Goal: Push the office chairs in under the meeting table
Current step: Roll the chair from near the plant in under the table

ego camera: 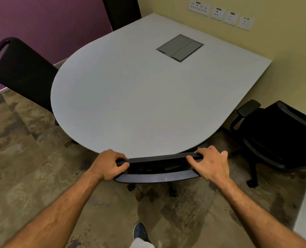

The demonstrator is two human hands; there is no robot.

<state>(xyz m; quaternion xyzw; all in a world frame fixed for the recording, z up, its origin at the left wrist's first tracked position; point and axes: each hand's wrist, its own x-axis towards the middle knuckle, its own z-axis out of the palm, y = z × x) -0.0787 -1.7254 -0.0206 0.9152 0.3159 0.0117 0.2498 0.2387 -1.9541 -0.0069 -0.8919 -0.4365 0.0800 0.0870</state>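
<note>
A person's two bare hands clamp the top rail of a black mesh-backed office chair [157, 164] at the near edge of a pale grey meeting tabletop with a rounded end [139, 97]. The left hand [109, 165] has its grip closed around the left end of the rail, thumb on the near side and fingers curled over the far side. The right hand [210, 162] holds the right end, its grip partly open: thumb lying along the rail, fingers draped over the corner. The chair's backrest stands right against the tabletop's curved edge, its seat hidden beneath; two castors show on the floor below.

A second black office chair with armrests [277, 138] stands at the near right, outside the tabletop's edge and close to the yellow wall. A third black chair with a looped back [21, 68] sits at the far left, its back touching or just beside the tabletop's rim. A fourth dark chair back [121, 12] rises at the far side, against the purple wall. A grey rectangular cable hatch [180, 47] is set flush in the tabletop, and a row of white wall sockets [220, 14] lines the yellow wall. A dark blue shoe [140, 232] rests on the mottled brown carpet [32, 167].
</note>
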